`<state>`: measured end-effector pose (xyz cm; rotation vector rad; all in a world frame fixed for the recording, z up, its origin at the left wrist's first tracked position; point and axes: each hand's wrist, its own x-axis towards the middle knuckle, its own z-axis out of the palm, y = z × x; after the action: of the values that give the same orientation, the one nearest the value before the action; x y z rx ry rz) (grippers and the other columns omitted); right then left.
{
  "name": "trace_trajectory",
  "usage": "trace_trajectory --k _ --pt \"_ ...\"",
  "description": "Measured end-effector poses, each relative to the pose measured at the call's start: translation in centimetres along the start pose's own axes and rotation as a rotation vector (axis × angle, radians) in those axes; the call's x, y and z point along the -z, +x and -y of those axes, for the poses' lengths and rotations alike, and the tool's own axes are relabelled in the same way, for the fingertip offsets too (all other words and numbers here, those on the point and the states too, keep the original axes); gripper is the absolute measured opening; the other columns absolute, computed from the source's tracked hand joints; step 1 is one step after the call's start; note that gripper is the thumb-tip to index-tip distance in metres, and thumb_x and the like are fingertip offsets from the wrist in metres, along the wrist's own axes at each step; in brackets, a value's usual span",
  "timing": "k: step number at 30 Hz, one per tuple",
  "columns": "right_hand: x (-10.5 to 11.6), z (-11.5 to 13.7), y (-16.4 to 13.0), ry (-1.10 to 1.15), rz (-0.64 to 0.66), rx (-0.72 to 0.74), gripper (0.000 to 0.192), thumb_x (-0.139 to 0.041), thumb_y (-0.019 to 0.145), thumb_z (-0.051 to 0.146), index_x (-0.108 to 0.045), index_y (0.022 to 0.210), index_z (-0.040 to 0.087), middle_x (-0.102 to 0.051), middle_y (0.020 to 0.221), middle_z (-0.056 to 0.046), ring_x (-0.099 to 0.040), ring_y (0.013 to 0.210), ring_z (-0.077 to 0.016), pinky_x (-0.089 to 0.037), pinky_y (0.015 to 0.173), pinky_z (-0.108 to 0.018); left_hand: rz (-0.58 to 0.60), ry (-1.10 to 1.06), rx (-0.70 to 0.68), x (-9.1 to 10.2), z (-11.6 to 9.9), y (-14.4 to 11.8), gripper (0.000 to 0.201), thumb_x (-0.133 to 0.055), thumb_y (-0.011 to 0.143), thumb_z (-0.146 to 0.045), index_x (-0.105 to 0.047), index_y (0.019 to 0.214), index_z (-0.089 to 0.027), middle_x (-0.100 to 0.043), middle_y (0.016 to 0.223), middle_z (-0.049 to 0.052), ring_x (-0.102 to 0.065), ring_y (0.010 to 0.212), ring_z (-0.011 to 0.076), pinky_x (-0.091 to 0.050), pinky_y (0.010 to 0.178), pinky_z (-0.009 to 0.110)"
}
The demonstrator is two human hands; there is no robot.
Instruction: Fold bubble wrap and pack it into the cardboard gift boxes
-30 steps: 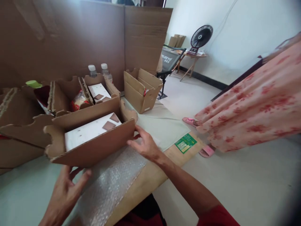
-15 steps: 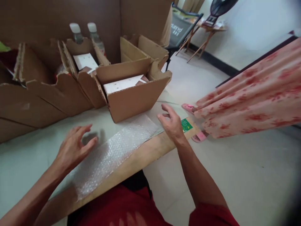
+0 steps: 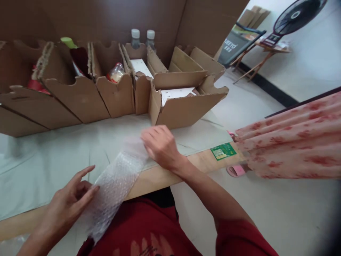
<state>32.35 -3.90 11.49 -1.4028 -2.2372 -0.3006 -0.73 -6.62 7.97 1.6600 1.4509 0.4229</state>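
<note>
A strip of clear bubble wrap (image 3: pixel 117 181) slants across the table's front edge, its lower end hanging by the red shirt. My right hand (image 3: pixel 161 147) is closed on the strip's far end, which is lifted and slightly blurred. My left hand (image 3: pixel 73 199) is beside the strip's near left edge, thumb and index finger apart, the thumb close to or touching the wrap. Just beyond my right hand stands a cardboard bin (image 3: pixel 186 112) with a white box (image 3: pixel 176 94) inside.
Several cardboard bins (image 3: pixel 71 103) line the back of the cloth-covered table (image 3: pixel 61 149), some holding packets. Two white-capped bottles (image 3: pixel 135 39) stand behind them. A green label (image 3: pixel 223 151) is on the wooden edge. To the right are a floral curtain (image 3: pixel 293 142), pink slipper (image 3: pixel 237 170) and fan (image 3: pixel 295 17).
My right hand has moved left and closed on the bubble wrap's far end, lifting it. The wrap has shifted toward my body. The view has turned left, showing more bins.
</note>
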Motion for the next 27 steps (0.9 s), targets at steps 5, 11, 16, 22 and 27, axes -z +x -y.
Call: trace_trajectory --k 5,11,16,22,27 --pt "-4.1 0.5 9.4 0.009 0.225 -0.098 0.038 -0.052 0.101 0.008 -0.06 0.138 0.01 -0.068 0.135 -0.02 -0.058 0.126 -0.0328 -0.049 0.103 -0.049 -0.057 -0.479 0.219 0.7 0.3 -2.6 0.094 -0.086 0.076 -0.062 -0.049 0.158 -0.035 -0.079 0.112 0.006 -0.076 0.084 0.0226 -0.063 0.063 0.028" --pt "-0.9 1.7 -1.9 0.284 0.29 0.02 0.056 -0.061 0.101 0.019 -0.049 0.155 0.022 -0.059 0.155 -0.015 -0.055 0.141 -0.0319 -0.048 0.115 -0.056 0.021 -0.695 0.329 0.1 3.3 -6.9 0.07 -0.091 0.075 -0.056 -0.073 0.136 -0.029 -0.081 0.113 0.01 -0.08 0.093 0.0258 -0.069 0.082 0.035" --pt "0.7 7.0 -12.0 0.309 0.23 0.063 0.058 -0.06 0.097 0.011 -0.05 0.154 0.02 -0.064 0.15 -0.018 -0.057 0.142 -0.0311 -0.054 0.109 -0.05 0.088 -0.689 0.425 -2.1 2.5 -8.6 0.069 -0.092 0.071 -0.059 -0.078 0.129 -0.025 -0.083 0.108 0.009 -0.08 0.094 0.0248 -0.067 0.085 0.034" --pt "-2.8 11.1 -10.8 0.441 0.071 0.046 0.044 -0.056 0.094 0.009 -0.068 0.136 0.018 -0.075 0.133 -0.016 -0.067 0.128 -0.0291 -0.055 0.104 -0.047 0.179 -0.695 0.286 -3.3 0.7 -8.5 0.059 -0.08 0.084 -0.061 -0.075 0.125 -0.018 -0.081 0.085 0.009 -0.079 0.087 0.0257 -0.065 0.086 0.038" --pt "-3.6 10.8 -7.4 0.693 0.128 -0.41 0.033 -0.059 0.101 0.023 -0.071 0.132 0.022 -0.082 0.116 -0.008 -0.077 0.098 -0.0225 -0.061 0.091 -0.038 -0.21 -0.242 -0.159 -2.5 -0.8 -8.0 0.052 -0.07 0.097 -0.038 -0.058 0.147 -0.027 -0.077 0.096 0.004 -0.074 0.082 0.0202 -0.062 0.085 0.038"
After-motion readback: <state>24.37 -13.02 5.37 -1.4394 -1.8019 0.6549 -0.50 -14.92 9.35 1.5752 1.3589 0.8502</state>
